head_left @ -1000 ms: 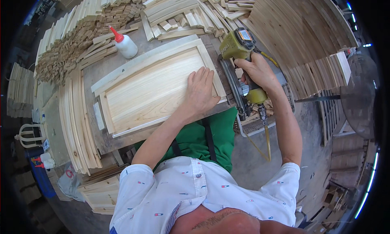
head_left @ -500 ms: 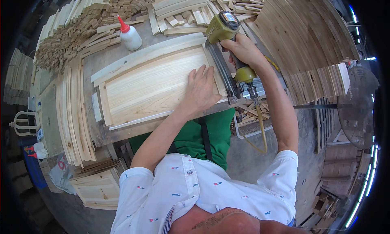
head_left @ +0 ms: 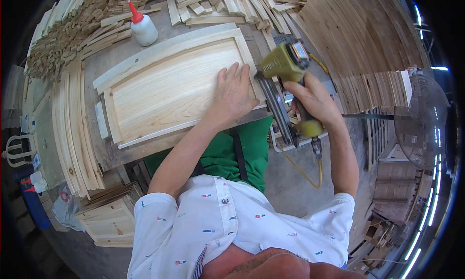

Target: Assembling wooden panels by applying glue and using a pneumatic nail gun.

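Note:
A pale wooden panel (head_left: 169, 80) framed with narrow strips lies on the workbench in front of me. My left hand (head_left: 233, 92) rests flat on its right end, fingers spread. In my right hand (head_left: 314, 95) is a green and black air nail gun (head_left: 283, 63), gripped by its handle. The gun stands just right of the panel's right-hand strip, its long dark magazine slanting beside the bench edge. A yellow air hose (head_left: 319, 175) hangs from the fitting at the handle's base. Whether the gun touches the panel's edge, I cannot tell.
A white glue bottle (head_left: 144, 31) with a red nozzle stands behind the panel. Long strips (head_left: 72, 133) lie to the left, and small wood pieces (head_left: 82, 24) are heaped behind. Stacked boards (head_left: 363, 46) rise at the right, near a fan (head_left: 420, 121).
My right hand has moved the nail gun rightward and slightly down, off the panel's right end. My left hand stays flat on the panel. The whole view has shifted a little.

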Demonstrator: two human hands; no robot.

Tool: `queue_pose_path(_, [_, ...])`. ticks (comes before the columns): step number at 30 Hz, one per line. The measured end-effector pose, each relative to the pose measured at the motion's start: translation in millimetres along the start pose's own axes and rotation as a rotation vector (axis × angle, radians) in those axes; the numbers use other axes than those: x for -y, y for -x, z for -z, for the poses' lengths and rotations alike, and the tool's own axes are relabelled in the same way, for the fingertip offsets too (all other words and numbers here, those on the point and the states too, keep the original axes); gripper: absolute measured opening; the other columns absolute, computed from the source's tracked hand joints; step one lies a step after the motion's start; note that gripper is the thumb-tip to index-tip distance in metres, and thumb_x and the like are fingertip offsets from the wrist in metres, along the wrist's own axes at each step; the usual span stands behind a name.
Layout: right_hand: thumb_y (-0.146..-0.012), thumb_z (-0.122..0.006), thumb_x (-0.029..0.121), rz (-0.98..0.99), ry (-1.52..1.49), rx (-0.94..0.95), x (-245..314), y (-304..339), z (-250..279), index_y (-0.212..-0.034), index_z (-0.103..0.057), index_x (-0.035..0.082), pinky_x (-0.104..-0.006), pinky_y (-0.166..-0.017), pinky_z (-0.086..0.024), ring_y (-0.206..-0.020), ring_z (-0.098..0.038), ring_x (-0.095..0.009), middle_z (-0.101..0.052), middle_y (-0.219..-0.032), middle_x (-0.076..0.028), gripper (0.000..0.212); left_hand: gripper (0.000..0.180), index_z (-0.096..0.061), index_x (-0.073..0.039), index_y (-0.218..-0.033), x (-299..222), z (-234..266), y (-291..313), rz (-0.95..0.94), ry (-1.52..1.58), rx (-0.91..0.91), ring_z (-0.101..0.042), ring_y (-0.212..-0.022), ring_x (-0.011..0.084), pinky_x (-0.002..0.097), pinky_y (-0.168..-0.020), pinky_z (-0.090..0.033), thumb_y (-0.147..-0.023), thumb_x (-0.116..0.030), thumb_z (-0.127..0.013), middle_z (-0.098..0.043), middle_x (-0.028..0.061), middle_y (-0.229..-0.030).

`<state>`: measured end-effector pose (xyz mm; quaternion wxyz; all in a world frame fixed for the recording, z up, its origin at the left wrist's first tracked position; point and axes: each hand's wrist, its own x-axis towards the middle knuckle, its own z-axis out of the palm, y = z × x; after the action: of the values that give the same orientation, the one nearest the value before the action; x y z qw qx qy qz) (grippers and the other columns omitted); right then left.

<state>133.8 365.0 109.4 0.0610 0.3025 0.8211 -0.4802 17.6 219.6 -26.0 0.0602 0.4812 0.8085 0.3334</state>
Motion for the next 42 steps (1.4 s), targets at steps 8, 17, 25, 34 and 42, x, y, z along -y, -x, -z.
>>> queue_pose_path(8, [-0.089, -0.063, 0.023, -0.035, 0.030, -0.012, -16, 32, -5, -0.092, -0.046, -0.005, -0.0303, -0.048, -0.047, -0.052, -0.059, -0.014, -0.058, -0.064, -0.008, 0.033, 0.093, -0.037, 0.010, -0.135, 0, -1, 2, -0.011, -0.010, -0.018, -0.036, -0.133, 0.0383, 0.0514, -0.110, -0.023, -0.064, -0.032, -0.080, -0.045, 0.0289, -0.133])
queue_pose_path(17, [-0.093, -0.059, 0.019, -0.117, 0.053, -0.023, -20, 34, -6, -0.101, -0.050, -0.004, -0.0256, -0.048, -0.046, -0.055, -0.058, -0.010, -0.058, -0.071, -0.004, 0.026, 0.091, -0.038, 0.010, -0.135, -6, 3, 2, -0.003, 0.004, 0.004, -0.036, -0.133, 0.0387, 0.0514, -0.110, -0.022, -0.065, -0.031, -0.080, -0.047, 0.0275, -0.133])
queue_pose_path(25, [-0.096, -0.055, 0.018, -0.029, -0.053, -0.128, -35, 49, -10, -0.097, -0.055, 0.001, -0.0250, -0.047, -0.041, -0.053, -0.052, -0.009, -0.056, -0.067, -0.001, 0.017, 0.024, -0.066, -0.005, -0.105, 49, 44, 36, -0.098, 0.040, -0.399, -0.058, -0.104, 0.0294, 0.0469, -0.098, -0.039, -0.082, -0.012, -0.066, -0.064, 0.0134, -0.100])
queue_pose_path(34, [-0.096, -0.057, 0.018, -0.011, -0.055, -0.077, -43, 38, -9, -0.097, -0.051, -0.002, -0.0256, -0.048, -0.042, -0.054, -0.053, -0.011, -0.056, -0.076, -0.006, 0.021, 0.025, -0.068, -0.003, -0.099, 280, 241, 170, 0.558, -0.799, -0.716, -0.056, -0.093, 0.0381, 0.0476, -0.086, -0.044, -0.081, -0.020, -0.064, -0.063, 0.0193, -0.098])
queue_pose_path(42, [-0.096, -0.057, 0.019, -0.007, -0.090, -0.109, -44, 42, -13, -0.097, -0.051, -0.002, -0.0248, -0.047, -0.042, -0.053, -0.052, -0.010, -0.056, -0.077, -0.006, 0.021, 0.031, -0.069, -0.002, -0.103, 289, 262, 170, 0.912, -0.726, -0.493, -0.057, -0.100, 0.0399, 0.0476, -0.089, -0.045, -0.083, -0.025, -0.064, -0.062, 0.0212, -0.104])
